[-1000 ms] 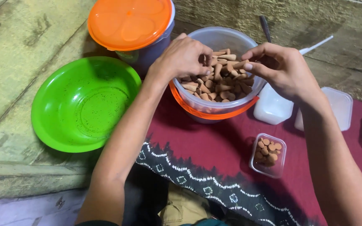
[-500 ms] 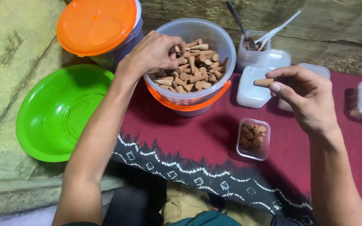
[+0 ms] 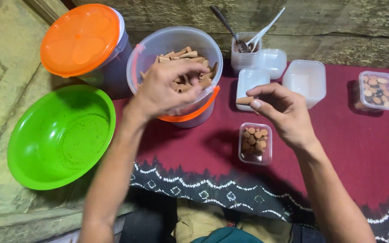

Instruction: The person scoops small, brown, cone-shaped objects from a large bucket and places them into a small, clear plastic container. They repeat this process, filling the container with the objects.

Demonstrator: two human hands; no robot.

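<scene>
Swinging away from the tub (image 3: 174, 45), right hand (image 3: 280, 112) now pinches one brown stick (image 3: 245, 100) above the small box (image 3: 255, 143); left hand (image 3: 167, 87) keeps grabbing sticks inside.

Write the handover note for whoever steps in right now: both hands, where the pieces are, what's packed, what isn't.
Left hand: fingers down in the big clear tub of brown cones.
Right hand: pinching one cone above the small clear box on the maroon cloth.
Done: that box looks nearly full of cones standing on end; another filled box sits far right.
Left: empty containers behind are unfilled; neither filled box shows a lid on it.
</scene>
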